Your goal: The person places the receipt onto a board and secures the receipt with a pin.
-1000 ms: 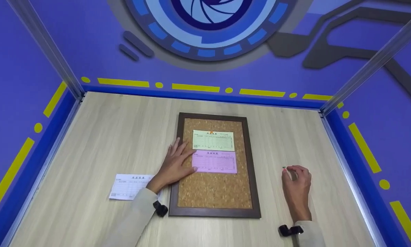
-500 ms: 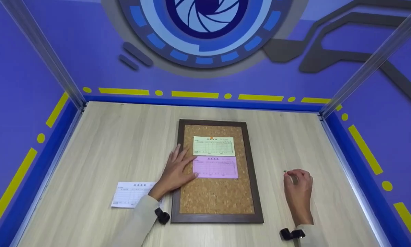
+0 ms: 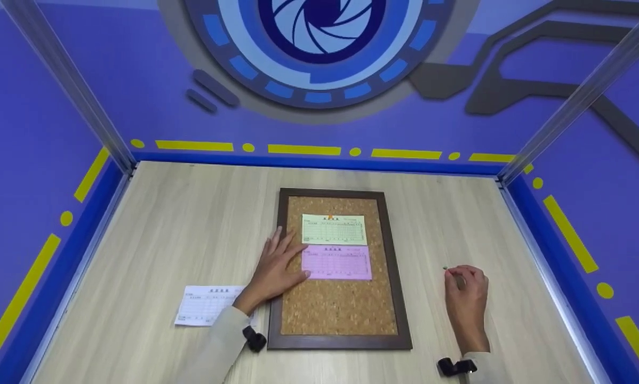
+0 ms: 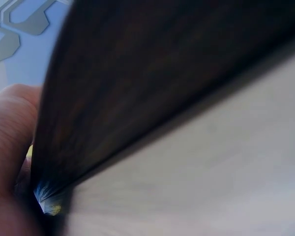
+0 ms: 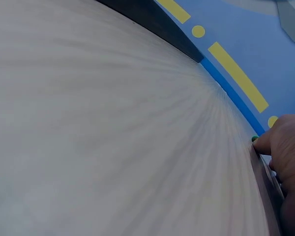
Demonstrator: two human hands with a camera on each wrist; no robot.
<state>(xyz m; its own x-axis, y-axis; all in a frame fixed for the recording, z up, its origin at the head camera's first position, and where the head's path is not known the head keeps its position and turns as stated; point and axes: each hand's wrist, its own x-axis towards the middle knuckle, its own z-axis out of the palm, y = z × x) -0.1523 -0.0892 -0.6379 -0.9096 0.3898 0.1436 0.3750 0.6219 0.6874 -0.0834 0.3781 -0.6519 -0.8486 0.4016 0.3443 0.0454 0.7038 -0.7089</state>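
Note:
A cork board with a dark brown frame lies on the table. On it, a pale green slip bears a small orange pin at its top edge. Just below is a purple slip. My left hand rests spread across the board's left side, with thumb and index tips at the purple slip's left edge. To the right of the board, my right hand pinches a tiny green push pin between thumb and index finger. The pin's green head shows at the fingertip in the right wrist view.
A white slip lies on the table left of the board, partly under the left forearm. Blue-purple panels with yellow marks enclose the wooden table at the back and both sides.
The head view has tilted up slightly, so everything sits lower in it. Both hands keep nearly the same places; a reddish spot seen earlier by the right fingertips no longer shows.

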